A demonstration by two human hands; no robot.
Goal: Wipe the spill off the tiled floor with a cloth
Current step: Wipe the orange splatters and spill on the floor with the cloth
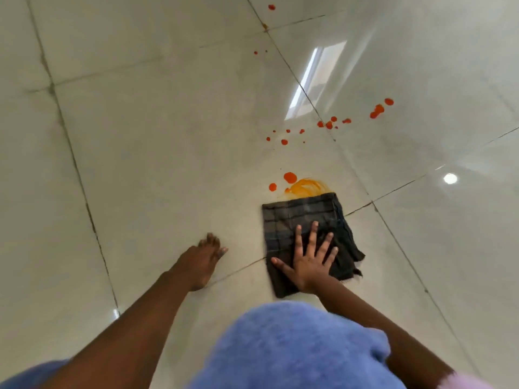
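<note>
A dark checked cloth (292, 220) lies flat on the pale tiled floor (157, 153). My right hand (307, 261) presses on its near part with fingers spread and straight. Just beyond the cloth's far edge is an orange smear (304, 188) with red drops beside it. More red drops (328, 124) trail away toward the upper right, and a few lie farther off near the top. My left hand (203, 261) rests on the bare floor to the left of the cloth, fingers pointing forward, holding nothing.
Dark grout lines (75, 167) cross the glossy tiles. A bright window reflection (311, 80) and a lamp reflection (450, 178) shine on the floor at right. Fuzzy blue clothing (295, 349) fills the bottom of the view.
</note>
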